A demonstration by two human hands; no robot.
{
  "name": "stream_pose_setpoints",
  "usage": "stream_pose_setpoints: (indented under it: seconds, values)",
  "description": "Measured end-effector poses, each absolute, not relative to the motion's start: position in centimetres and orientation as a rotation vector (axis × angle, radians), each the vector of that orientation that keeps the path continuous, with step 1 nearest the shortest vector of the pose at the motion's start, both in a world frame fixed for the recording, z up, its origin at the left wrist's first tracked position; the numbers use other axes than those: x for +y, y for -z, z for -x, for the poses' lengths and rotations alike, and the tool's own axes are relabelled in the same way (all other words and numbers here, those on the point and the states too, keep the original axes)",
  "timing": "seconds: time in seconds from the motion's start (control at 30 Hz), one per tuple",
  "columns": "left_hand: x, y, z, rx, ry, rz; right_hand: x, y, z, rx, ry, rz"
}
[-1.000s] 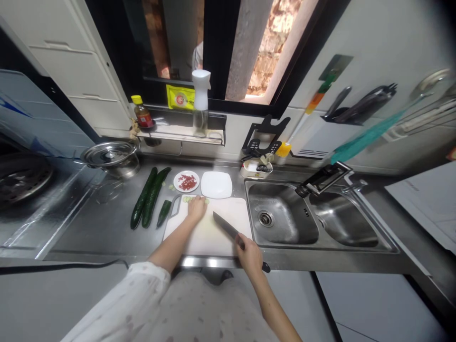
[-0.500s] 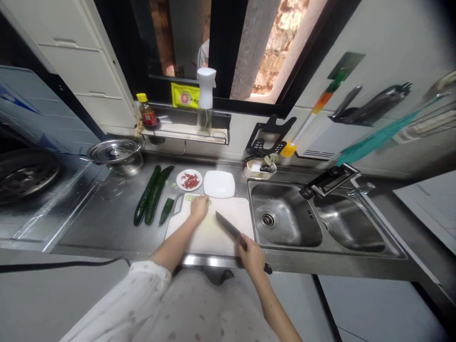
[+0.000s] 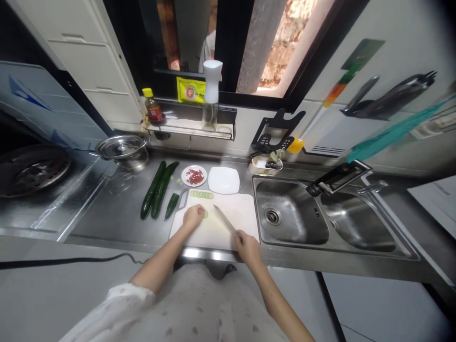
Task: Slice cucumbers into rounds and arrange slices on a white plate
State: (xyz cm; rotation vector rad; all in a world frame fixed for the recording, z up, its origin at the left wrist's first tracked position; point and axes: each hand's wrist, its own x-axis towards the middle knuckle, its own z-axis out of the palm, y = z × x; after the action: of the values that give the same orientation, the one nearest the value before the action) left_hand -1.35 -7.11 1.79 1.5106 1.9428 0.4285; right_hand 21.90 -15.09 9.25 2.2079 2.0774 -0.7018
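Observation:
On the white cutting board (image 3: 228, 237), my left hand (image 3: 193, 216) is closed, with a small piece of cucumber (image 3: 205, 214) at its fingertips; only its pale green round face shows. My right hand (image 3: 248, 245) grips a kitchen knife (image 3: 225, 220) by the handle, its blade angled toward the far left over the board's middle. Along the board's far edge lies an overlapping row of cucumber slices (image 3: 201, 194). Left of the board rest two whole cucumbers (image 3: 161, 192) and a shorter cut cucumber piece (image 3: 172, 206).
Behind the board stand a plate of chopped red bits (image 3: 194, 176) and a white square dish (image 3: 223, 180). A double sink (image 3: 290, 213) borders the board on the right. A lidded steel pot (image 3: 123, 151) is at the back left, beneath a wall shelf (image 3: 192, 128) with bottles.
My left hand has come back from the row of slices toward me, with a cucumber piece now showing at its fingertips. The knife stays in my right hand, its blade turned slightly.

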Motion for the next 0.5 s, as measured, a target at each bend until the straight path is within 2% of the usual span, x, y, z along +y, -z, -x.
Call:
stream_pose_setpoints:
  seconds: [0.33, 0.5]
  values:
    - [-7.4, -1.1, 1.4, 2.003, -0.436, -1.614, -14.2, -10.3, -20.1, 2.109, 0.670, -1.875]
    - [-7.3, -0.1, 2.2, 2.010, -0.546, -1.621, -14.4, -9.8, -19.4, 2.121, 0.636, -1.791]
